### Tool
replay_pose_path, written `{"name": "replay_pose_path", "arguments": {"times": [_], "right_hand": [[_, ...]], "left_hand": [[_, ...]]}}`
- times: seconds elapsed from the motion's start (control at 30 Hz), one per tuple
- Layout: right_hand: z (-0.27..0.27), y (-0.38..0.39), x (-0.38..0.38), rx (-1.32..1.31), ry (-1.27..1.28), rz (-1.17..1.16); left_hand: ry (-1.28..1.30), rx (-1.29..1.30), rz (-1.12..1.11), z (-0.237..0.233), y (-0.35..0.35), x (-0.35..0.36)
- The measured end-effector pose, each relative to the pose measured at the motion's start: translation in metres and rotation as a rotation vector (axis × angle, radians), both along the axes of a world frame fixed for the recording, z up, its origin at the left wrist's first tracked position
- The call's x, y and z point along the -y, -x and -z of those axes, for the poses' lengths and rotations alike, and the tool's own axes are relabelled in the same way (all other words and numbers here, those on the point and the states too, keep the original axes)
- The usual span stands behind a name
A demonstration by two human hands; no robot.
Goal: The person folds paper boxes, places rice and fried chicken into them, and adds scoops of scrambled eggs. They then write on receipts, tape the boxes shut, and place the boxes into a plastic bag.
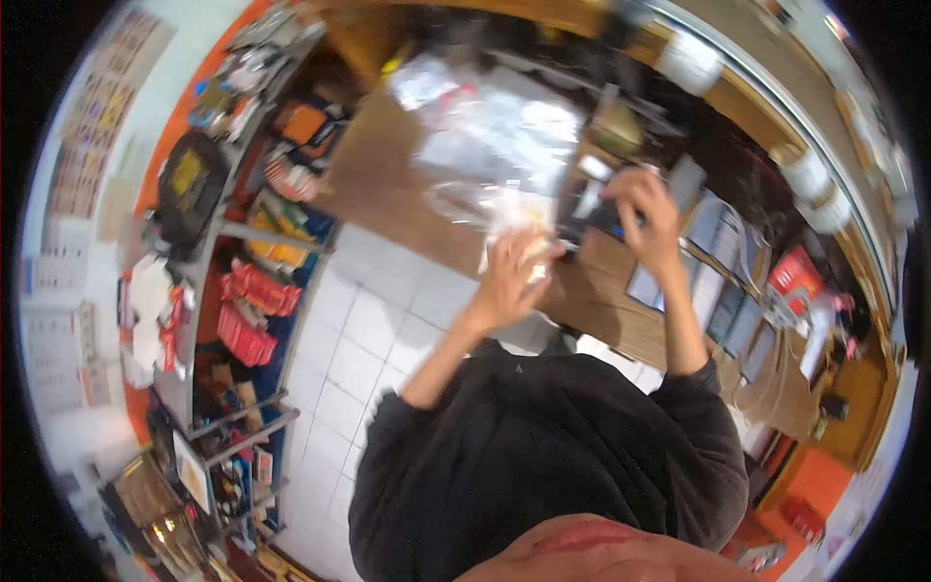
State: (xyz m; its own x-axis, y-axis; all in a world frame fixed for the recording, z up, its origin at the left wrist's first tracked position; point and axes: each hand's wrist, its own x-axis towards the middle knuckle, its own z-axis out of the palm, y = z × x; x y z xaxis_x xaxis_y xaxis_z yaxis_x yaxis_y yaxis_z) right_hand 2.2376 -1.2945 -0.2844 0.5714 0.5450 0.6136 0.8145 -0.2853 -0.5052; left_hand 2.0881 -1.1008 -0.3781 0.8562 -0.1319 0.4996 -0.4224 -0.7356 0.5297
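Observation:
My left hand is at the table's near edge, its fingers closed on a pale plastic packet that shows a little yellow inside. The packet stands up past my fingertips and looks blurred. To the right, my right hand is raised over the table with its fingers bent together. Whether something small sits between those fingertips is hidden by blur. Close to them are a white object and a dark device with a blue light. Clear plastic bags lie beyond my left hand.
The brown table runs ahead of me. On its right stand rows of upright folders or packs and a red box. A loaded shelf with red packets is at the left. White rolls hang at the back right.

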Motion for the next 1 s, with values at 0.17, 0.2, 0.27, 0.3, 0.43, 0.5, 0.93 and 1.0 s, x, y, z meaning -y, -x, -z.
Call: {"name": "replay_pose_path", "arguments": {"times": [0.17,0.2,0.27,0.3,0.43,0.5,0.93,1.0], "right_hand": [[0.103,0.137,-0.172,-0.870,-0.123,-0.208],[0.123,0.160,-0.206,-0.856,-0.130,-0.335],[0.106,0.200,-0.276,-0.521,-0.008,-0.608],[0.102,0.213,-0.308,-0.522,0.005,-0.674],[0.101,0.226,-0.407,-0.388,0.117,-0.806],[0.104,0.224,-0.453,-0.332,0.205,-0.793],[0.163,0.226,-0.826,-0.364,0.605,-0.786],[0.145,0.247,-0.889,-0.307,0.514,-0.882]], "left_hand": [[0.637,-0.308,-0.521,0.022,0.159,-0.077],[0.639,-0.268,-0.618,0.018,0.173,-0.098],[0.844,-0.251,-0.567,0.015,0.202,-0.145],[0.763,-0.221,-0.646,0.017,0.216,-0.169],[0.519,-0.285,-0.747,0.017,0.259,-0.258],[0.646,-0.337,-0.775,0.026,0.282,-0.289],[0.668,-0.578,-1.064,0.057,0.354,-0.601],[0.828,-0.442,-1.215,0.047,0.371,-0.640]]}}
